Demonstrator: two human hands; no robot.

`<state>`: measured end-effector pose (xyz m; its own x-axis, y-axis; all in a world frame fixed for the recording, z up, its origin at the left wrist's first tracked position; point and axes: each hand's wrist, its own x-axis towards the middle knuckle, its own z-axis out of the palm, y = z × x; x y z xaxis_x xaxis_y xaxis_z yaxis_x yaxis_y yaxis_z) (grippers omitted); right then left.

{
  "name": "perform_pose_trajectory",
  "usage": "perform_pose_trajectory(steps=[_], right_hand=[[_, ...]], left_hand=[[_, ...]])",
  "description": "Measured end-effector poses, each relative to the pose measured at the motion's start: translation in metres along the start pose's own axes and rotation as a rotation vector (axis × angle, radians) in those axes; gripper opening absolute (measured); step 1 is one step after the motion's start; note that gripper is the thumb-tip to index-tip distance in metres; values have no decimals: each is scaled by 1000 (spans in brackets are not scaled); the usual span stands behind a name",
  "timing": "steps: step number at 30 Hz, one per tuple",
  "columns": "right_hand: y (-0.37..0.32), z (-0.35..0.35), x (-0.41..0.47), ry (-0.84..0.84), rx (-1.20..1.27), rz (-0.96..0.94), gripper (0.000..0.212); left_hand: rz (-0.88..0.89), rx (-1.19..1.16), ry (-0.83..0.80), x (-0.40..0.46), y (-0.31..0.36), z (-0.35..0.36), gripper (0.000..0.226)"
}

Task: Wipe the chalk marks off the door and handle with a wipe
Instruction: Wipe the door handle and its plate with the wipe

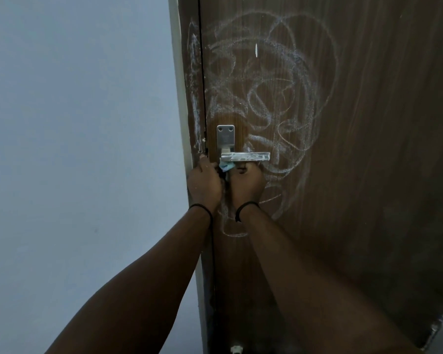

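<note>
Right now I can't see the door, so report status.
Both hands, left and right, hold the wipe under the handle. Chalk marks cover the door. Nothing in the way.

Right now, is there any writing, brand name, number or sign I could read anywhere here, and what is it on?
None can be read.
The chalk marks on the door are loops and scribbles, not letters.
The handle and its metal plate show chalk smears and two screws, no legible brand.
The blue wipe held between the hands shows no print.
</note>
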<state>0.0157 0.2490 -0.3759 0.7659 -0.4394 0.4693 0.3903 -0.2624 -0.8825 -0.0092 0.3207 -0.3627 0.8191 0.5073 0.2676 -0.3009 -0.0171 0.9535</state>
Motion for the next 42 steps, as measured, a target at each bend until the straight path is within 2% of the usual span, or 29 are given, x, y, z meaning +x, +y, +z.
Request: perform_pose_trajectory(steps=[2, 5, 9, 14, 17, 19, 21, 24, 26, 28, 30, 33, 35, 39, 42], right_hand=[[-3, -1, 1, -36, 1, 20, 16], [-7, -2, -1, -145, -28, 87, 8], [-15, -6, -2, -19, 39, 95, 8], [-7, -13, -7, -245, -116, 176, 7], [3, -25, -23, -183, -127, 6, 20], [0, -32, -33, -182, -63, -147, 17], [-10, -35, -36, -162, -40, -314, 25], [-34, -37, -28, -26, -48, -538, 27], [-49, -36, -20, -30, -85, -644, 25], [-53, -34, -17, -68, -263, -753, 19], [-47, -34, -18, -15, -463, -771, 16], [-40, -39, -15, 33, -529, -823, 13], [-35, -38, -9, -17, -589, -925, 17], [-33, -40, -1, -130, -550, -1019, 25], [-28, -55, 8, -92, -575, -1067, 23]], left_hand=[[17, 13, -15, 0, 1, -1, 57], [32, 42, -4, -1, 3, -5, 53], [-9, 26, -57, -1, 2, -8, 53], [-7, 27, -49, 1, 1, -11, 45], [9, 33, -34, 0, 0, -13, 40], [16, 33, -26, -1, 2, -14, 40], [19, 51, -30, -3, 2, -15, 40], [19, 111, -68, -4, 2, -15, 32], [-9, 56, -94, -7, 6, -15, 28], [2, 45, -77, -8, 8, -16, 27], [23, 59, -73, -6, 8, -18, 29], [41, 51, -83, -7, 8, -21, 29], [57, 64, -75, -8, 8, -21, 29], [62, 59, -60, -10, 9, -20, 32], [69, 33, -59, -10, 9, -20, 30]])
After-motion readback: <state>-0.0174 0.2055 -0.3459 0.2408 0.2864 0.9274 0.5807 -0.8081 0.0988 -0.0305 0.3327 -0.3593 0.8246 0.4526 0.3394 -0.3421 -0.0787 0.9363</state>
